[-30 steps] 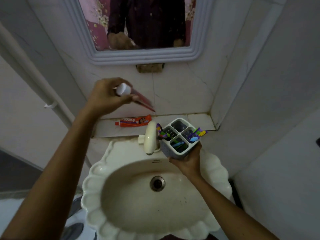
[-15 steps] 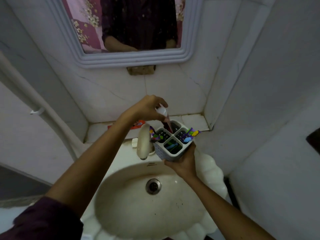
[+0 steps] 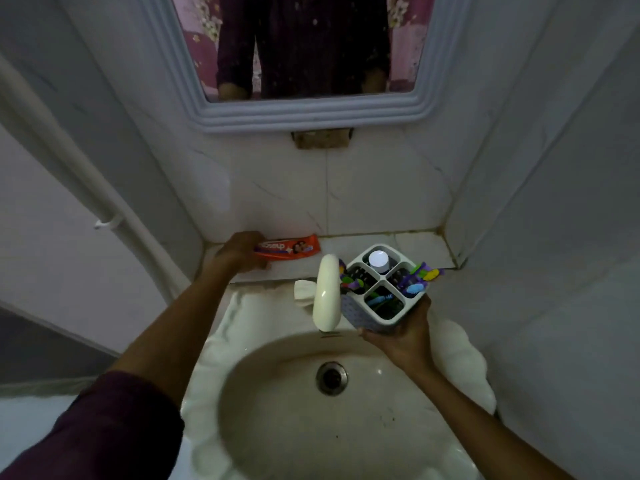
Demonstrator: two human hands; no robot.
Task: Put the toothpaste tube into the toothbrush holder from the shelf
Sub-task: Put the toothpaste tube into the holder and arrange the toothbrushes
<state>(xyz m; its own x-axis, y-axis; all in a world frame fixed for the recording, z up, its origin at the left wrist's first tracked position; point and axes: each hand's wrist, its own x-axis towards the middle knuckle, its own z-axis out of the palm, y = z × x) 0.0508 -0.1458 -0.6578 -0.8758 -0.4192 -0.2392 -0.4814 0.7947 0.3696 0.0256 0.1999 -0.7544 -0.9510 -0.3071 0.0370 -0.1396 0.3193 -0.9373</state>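
My right hand (image 3: pixel 401 336) holds a white four-compartment toothbrush holder (image 3: pixel 382 289) above the sink's back edge. One toothpaste tube stands in the holder's far compartment, white cap (image 3: pixel 378 260) up. Several coloured toothbrushes fill the other compartments. An orange-red toothpaste tube (image 3: pixel 289 248) lies flat on the tiled shelf (image 3: pixel 424 247) at the left. My left hand (image 3: pixel 240 252) rests on that tube's left end, fingers curled around it.
A white tap (image 3: pixel 325 294) rises just left of the holder. The scalloped white sink (image 3: pixel 311 410) with its drain (image 3: pixel 331 378) lies below. A framed mirror (image 3: pixel 311 112) hangs above the shelf. Tiled walls close in on both sides; a white pipe (image 3: pixel 69 188) runs down the left.
My left hand lowered a toothpaste tube into the holder's far compartment, let go of it, then moved left to the orange-red tube on the shelf. The holder stayed in my right hand.
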